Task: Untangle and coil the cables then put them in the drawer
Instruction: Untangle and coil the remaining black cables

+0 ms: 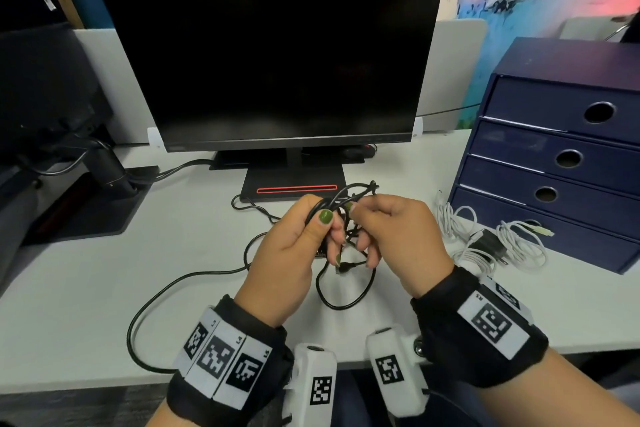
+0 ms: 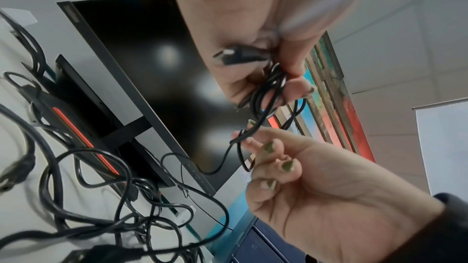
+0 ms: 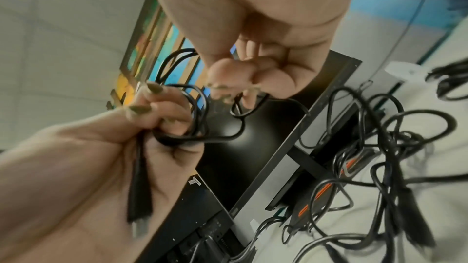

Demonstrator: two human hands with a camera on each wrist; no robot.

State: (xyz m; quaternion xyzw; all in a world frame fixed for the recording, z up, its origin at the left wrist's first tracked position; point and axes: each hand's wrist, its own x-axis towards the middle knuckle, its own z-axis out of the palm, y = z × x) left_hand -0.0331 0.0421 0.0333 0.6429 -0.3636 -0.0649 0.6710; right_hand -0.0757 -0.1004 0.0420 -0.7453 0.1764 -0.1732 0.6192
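Note:
Both hands are raised over the white desk [image 1: 104,288] in front of the monitor, working a thin black cable [image 1: 349,192]. My left hand [image 1: 322,229] grips several small loops of it [image 2: 273,87], and its USB plug [image 2: 235,57] lies against the palm. My right hand [image 1: 360,218] pinches a strand [image 2: 243,137] just beside those loops. The loose remainder of the cable [image 1: 332,298] hangs down and trails across the desk toward the front left. The dark blue drawer unit [image 1: 554,163] stands at the right, and I cannot tell whether its drawers are shut.
White cables [image 1: 512,243] and a black charger [image 1: 485,246] lie tangled in front of the lowest drawer. A black monitor [image 1: 270,52] on its stand [image 1: 294,184] fills the middle back. A second monitor stand and its leads [image 1: 104,170] sit at the left.

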